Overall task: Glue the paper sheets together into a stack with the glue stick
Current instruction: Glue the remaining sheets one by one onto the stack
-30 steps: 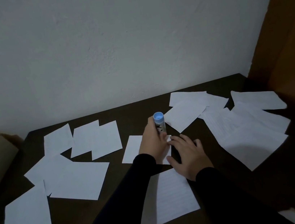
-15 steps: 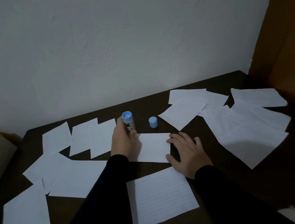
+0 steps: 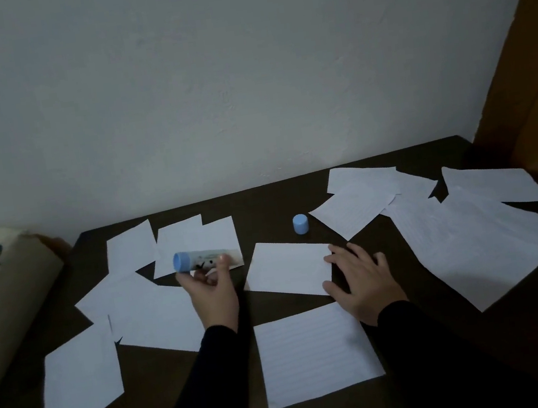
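Dark tabletop (image 3: 261, 211) strewn with white paper sheets; left hand (image 3: 211, 291) raised over left-side sheets, grip pinching glue stick (image 3: 207, 259) between thumb and fingertips; stick held sideways, blue end pointing left, white label with black marks, print too blurred to read; blue cap (image 3: 300, 223) off, standing upright on bare tabletop near far sheets; right hand (image 3: 362, 277) palm down, fingers spread flat, fingertips touching right edge of centre sheet (image 3: 287, 268); faintly ruled sheet (image 3: 316, 352) just below it, between both dark sleeves; overlapping pile of sheets (image 3: 465, 235) at right; no legible writing on any sheet.
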Action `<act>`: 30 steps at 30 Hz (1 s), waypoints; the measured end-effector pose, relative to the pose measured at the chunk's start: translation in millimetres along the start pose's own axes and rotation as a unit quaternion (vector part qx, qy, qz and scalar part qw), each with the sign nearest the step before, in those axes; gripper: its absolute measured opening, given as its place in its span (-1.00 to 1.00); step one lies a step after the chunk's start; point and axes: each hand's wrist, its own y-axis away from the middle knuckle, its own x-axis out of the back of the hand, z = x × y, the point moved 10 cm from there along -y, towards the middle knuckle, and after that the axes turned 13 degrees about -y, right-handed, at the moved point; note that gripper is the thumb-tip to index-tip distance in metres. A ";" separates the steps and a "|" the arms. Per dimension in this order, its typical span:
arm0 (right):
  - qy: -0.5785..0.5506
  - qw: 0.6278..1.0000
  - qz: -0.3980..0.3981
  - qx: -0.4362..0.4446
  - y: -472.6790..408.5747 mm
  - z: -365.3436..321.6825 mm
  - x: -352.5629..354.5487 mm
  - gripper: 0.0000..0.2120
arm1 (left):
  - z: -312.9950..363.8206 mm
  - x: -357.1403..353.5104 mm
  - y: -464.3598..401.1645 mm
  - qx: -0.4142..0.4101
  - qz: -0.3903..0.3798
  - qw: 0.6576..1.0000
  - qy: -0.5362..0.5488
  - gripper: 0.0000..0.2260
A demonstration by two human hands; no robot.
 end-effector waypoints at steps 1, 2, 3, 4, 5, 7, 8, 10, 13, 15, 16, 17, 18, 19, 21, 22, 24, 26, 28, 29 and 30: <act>0.005 1.000 -0.009 -0.007 0.0 0.1 -0.7 -0.54 | -2.2 0.0 3.3 0.000 -0.007 1.000 0.000 -0.45; 0.012 1.000 -0.020 -0.015 -0.7 -0.2 -1.9 -0.53 | -3.6 0.9 5.3 0.001 -0.010 1.000 -0.002 -0.46; 0.021 0.999 -0.034 -0.025 -1.4 -0.8 -3.6 -0.52 | -3.7 1.7 6.7 0.001 -0.010 1.000 -0.004 -0.46; 0.028 0.998 -0.047 -0.037 -2.5 -2.2 -4.9 -0.50 | -3.6 1.7 6.7 0.001 -0.010 1.000 -0.006 -0.46; 0.038 0.996 -0.059 -0.050 -3.1 -4.3 -6.6 -0.47 | -3.2 1.5 6.6 0.001 -0.011 1.000 -0.008 -0.47; 0.069 0.991 -0.086 -0.078 -3.1 -11.4 -11.0 -0.38 | -3.0 0.8 6.3 -0.002 -0.013 1.000 -0.016 -0.50; 0.086 0.987 -0.100 -0.091 -2.7 -15.6 -13.6 -0.33 | -3.3 0.4 6.3 -0.005 -0.015 1.000 -0.021 -0.52; 0.125 0.979 -0.119 -0.105 -1.1 -23.9 -17.1 -0.27 | -3.0 0.1 6.9 -0.008 -0.019 0.999 -0.025 -0.53; 0.165 0.978 -0.097 -0.088 -7.1 -39.3 -6.0 -0.35 | -2.7 1.8 6.5 -0.007 -0.015 1.000 -0.017 -0.52; 0.162 0.983 -0.050 -0.067 -22.4 -48.2 8.2 -0.48 | -2.3 2.2 7.0 -0.006 -0.013 1.000 -0.013 -0.52; 0.151 0.986 -0.029 -0.060 -32.3 -50.9 13.8 -0.54 | -2.9 1.8 7.0 -0.006 -0.013 1.000 -0.011 -0.52; 0.135 0.989 -0.017 -0.063 -42.5 -51.0 16.0 -0.57 | -2.9 1.4 7.3 -0.006 -0.015 1.000 -0.008 -0.53; 0.123 0.990 -0.014 -0.073 -51.7 -49.7 15.3 -0.58 | -3.3 0.7 7.1 -0.007 -0.017 1.000 -0.007 -0.55; 0.117 0.989 -0.016 -0.087 -60.0 -47.1 12.0 -0.58 | -2.5 0.4 7.0 -0.008 -0.019 1.000 -0.006 -0.57; 0.117 0.986 -0.031 -0.115 -73.8 -41.2 1.2 -0.53 | -2.9 -0.9 5.6 -0.008 -0.022 1.000 -0.006 -0.57; 0.123 0.983 -0.040 -0.130 -78.9 -38.1 -4.2 -0.49 | -3.7 -1.7 4.8 -0.008 -0.024 1.000 -0.008 -0.57; 0.137 0.976 -0.053 -0.161 -86.1 -32.2 -10.4 -0.47 | -4.1 -3.1 4.7 -0.013 -0.030 0.999 -0.016 -0.56; 0.141 0.968 -0.072 -0.194 -90.2 -27.2 -13.2 -0.52 | -4.9 -4.4 3.9 -0.015 -0.034 0.999 -0.024 -0.53; 0.143 0.959 -0.089 -0.226 -91.0 -22.0 -14.3 -0.56 | -6.0 -5.3 2.4 -0.014 -0.036 0.999 -0.029 -0.52; 0.141 0.956 -0.093 -0.238 -91.0 -19.9 -14.5 -0.57 | -6.1 -5.6 2.2 -0.013 -0.037 0.999 -0.031 -0.52; 0.131 0.956 -0.096 -0.246 -91.2 -17.9 -14.6 -0.56 | -6.7 -6.0 1.6 -0.013 -0.037 0.999 -0.033 -0.52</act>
